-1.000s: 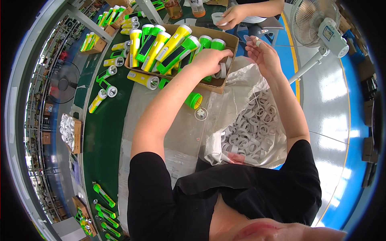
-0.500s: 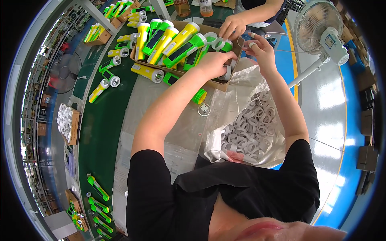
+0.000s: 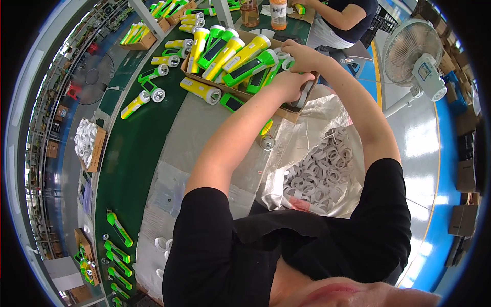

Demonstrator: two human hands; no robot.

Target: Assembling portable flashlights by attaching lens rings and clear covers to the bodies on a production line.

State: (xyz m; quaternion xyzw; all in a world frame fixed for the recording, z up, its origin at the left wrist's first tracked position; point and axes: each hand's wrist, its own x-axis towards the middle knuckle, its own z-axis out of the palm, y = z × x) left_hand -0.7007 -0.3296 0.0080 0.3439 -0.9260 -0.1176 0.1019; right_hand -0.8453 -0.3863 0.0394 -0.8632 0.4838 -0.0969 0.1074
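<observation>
Several green and yellow flashlights (image 3: pixel 228 55) with white heads stand slanted in a cardboard box (image 3: pixel 298 117). My left hand (image 3: pixel 292 86) is over the box's right end, its fingers bent and closed; what they hold is hidden. Just under it a white ring (image 3: pixel 304 97) shows inside the box. Beyond it my right hand (image 3: pixel 305 56) reaches over the far right corner, fingers curled down beside other white rings (image 3: pixel 288 62). Whatever lies in its grip cannot be made out. A pale sack (image 3: pixel 274 180) full of loose white rings (image 3: pixel 319 176) lies open between my forearms.
Near the box lie a yellow flashlight (image 3: pixel 201 90) and a flashlight part with a round lens (image 3: pixel 266 142). More flashlights (image 3: pixel 118 250) line the green table (image 3: pixel 123 187). A fan (image 3: pixel 413 53) stands at the right. A co-worker's arm (image 3: pixel 342 15) and bottles (image 3: pixel 279 14) are at the back.
My right hand has moved left and down from beside the box to its far right corner. My left hand has stayed at the box. The co-worker's hand has drawn back, and the view has shifted.
</observation>
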